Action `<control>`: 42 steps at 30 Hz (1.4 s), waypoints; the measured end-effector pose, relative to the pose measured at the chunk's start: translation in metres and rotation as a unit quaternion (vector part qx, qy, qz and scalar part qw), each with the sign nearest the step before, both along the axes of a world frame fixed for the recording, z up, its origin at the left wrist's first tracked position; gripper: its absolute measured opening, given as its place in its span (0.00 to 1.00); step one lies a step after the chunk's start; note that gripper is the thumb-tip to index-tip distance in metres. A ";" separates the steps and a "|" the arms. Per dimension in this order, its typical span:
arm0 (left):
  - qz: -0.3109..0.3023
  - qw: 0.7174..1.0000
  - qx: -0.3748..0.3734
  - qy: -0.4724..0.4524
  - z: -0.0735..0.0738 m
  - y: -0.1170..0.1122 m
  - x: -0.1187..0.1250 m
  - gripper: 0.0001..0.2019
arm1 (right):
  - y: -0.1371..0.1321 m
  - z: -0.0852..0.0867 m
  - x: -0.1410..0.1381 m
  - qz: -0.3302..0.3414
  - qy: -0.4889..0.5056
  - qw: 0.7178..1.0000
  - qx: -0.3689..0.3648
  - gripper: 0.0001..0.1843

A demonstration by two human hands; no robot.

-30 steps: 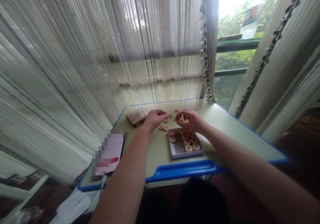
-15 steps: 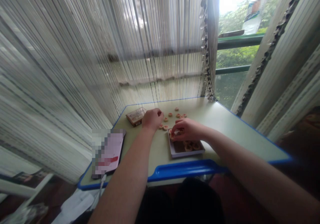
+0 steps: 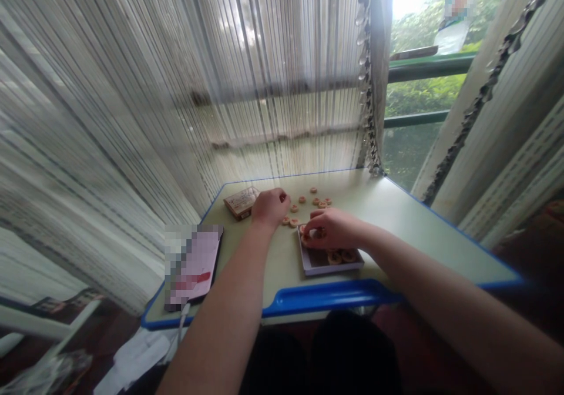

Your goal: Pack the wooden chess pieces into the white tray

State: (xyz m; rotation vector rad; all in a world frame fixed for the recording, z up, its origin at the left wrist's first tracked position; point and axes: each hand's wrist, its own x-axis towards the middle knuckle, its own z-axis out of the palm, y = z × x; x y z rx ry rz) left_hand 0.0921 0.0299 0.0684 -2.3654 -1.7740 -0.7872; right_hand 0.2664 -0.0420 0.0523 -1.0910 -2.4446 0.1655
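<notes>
The right hand (image 3: pixel 331 229) is over the tray (image 3: pixel 316 258), fingers at a disc (image 3: pixel 305 241) inside; grip unclear. Left hand (image 3: pixel 268 208), beyond the tray's left side: fingers curled, contents hidden. Loose discs (image 3: pixel 302 200) lie behind the tray.

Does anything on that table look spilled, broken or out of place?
Nothing looks plainly spilled or broken. What looks untidy is the loose scatter of round pieces on the table, beyond the tray under the right hand: they lie in no neat rows.
</notes>
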 end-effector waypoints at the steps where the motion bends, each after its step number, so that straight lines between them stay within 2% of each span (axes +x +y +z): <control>1: 0.000 1.000 0.002 0.001 0.000 0.000 0.000 0.14 | 0.000 0.000 0.000 0.000 0.002 1.000 0.001 0.11; 10: -0.005 1.000 0.010 0.008 0.000 -0.002 0.000 0.14 | -0.001 0.000 -0.001 0.002 0.004 1.000 -0.015 0.08; 17: -0.007 1.000 0.016 0.008 0.001 -0.004 0.000 0.14 | 0.001 0.002 0.001 -0.002 0.004 1.000 0.000 0.10; 21: -0.008 1.000 0.011 0.013 0.001 -0.004 0.000 0.14 | 0.006 0.000 0.005 -0.025 0.014 0.999 0.032 0.10; 25: 0.004 1.000 -0.011 0.014 0.001 -0.003 -0.001 0.14 | 0.016 -0.003 0.010 -0.091 0.092 0.990 0.064 0.12; 28: 0.032 0.998 -0.052 0.017 0.000 0.002 -0.005 0.14 | 0.027 -0.008 0.018 -0.197 0.121 0.971 0.062 0.13; 30: 0.063 0.993 -0.096 0.024 -0.003 0.006 -0.009 0.14 | 0.035 -0.012 0.025 -0.277 0.092 0.956 0.027 0.13; 32: 0.083 0.988 -0.129 0.026 -0.005 0.010 -0.013 0.15 | 0.042 -0.016 0.031 -0.328 0.046 0.943 -0.019 0.13; 34: 0.083 0.984 -0.156 0.022 -0.007 0.011 -0.014 0.16 | 0.047 -0.020 0.036 -0.344 0.020 0.937 -0.054 0.13; 37: 0.062 0.977 -0.204 0.018 -0.008 0.010 -0.013 0.14 | 0.052 -0.023 0.040 -0.333 0.023 0.938 -0.087 0.13; 42: 0.032 0.956 -0.290 0.008 -0.009 0.003 -0.008 0.19 | 0.054 -0.024 0.043 -0.340 0.055 0.934 -0.092 0.15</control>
